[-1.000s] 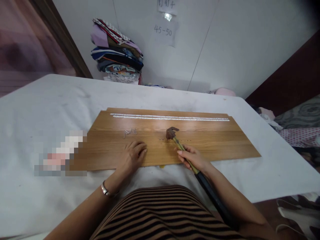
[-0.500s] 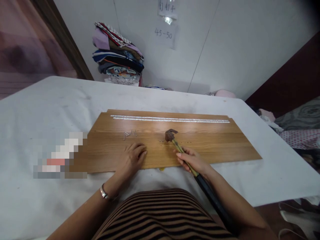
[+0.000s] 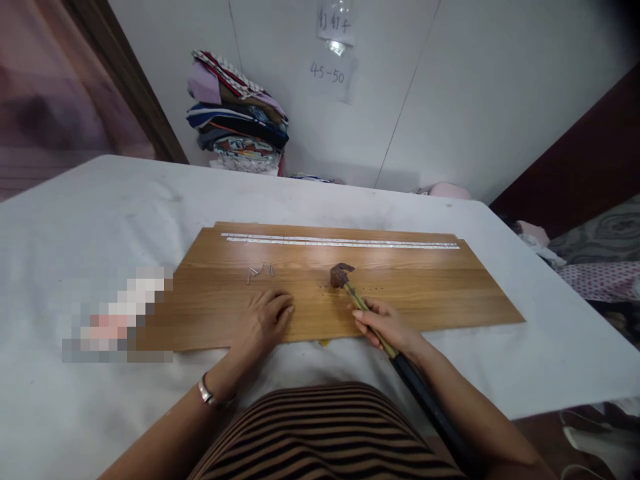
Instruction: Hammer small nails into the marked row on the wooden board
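My right hand [image 3: 383, 325] is wrapped round the shaft of a claw hammer [image 3: 356, 297], whose rusty head sits over the middle of the wooden board [image 3: 430, 280]. A black grip covers the lower end of the shaft. Palm down, my left hand [image 3: 265, 317] lies on the front part of the board, its fingers loosely stretched and holding nothing. Just beyond its fingertips are several loose nails [image 3: 261, 270]. Small dark marks, too small to tell as holes or nail heads, run in a row on both sides of the hammer head.
Two white measuring strips [image 3: 340, 241] run along the board's far side. The board rests on a white-covered table [image 3: 540, 340]. Folded clothes [image 3: 237, 120] are stacked at the back against the wall, where paper notes [image 3: 327, 73] hang. At the left, a patch is pixelated.
Both hands and the hammer hold nearly the same place on the board. The whole view has shifted very slightly, with things appearing a little lower.
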Demonstrator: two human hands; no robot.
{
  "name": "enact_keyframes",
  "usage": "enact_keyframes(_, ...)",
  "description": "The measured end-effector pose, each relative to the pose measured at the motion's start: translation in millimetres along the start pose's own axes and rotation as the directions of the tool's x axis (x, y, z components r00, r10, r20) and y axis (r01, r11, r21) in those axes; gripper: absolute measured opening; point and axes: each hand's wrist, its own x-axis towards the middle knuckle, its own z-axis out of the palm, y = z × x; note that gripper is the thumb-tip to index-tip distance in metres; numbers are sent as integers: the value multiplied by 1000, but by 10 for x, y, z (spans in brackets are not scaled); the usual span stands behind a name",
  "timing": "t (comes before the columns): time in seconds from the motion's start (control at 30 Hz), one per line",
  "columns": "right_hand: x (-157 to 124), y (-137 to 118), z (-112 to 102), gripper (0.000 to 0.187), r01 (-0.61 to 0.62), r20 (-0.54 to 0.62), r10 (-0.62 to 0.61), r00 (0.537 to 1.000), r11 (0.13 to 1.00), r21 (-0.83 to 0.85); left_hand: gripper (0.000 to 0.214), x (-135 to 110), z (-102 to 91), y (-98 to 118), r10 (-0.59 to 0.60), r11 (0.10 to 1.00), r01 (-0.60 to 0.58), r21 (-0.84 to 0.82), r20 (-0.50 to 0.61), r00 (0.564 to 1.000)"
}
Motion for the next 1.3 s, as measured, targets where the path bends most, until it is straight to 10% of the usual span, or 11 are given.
enact_keyframes(1.3, -4, 18, -13, 40, 2, -15, -2, 1000, 1000, 17, 22, -10, -16, 14, -20, 1000, 20, -3, 21, 1000)
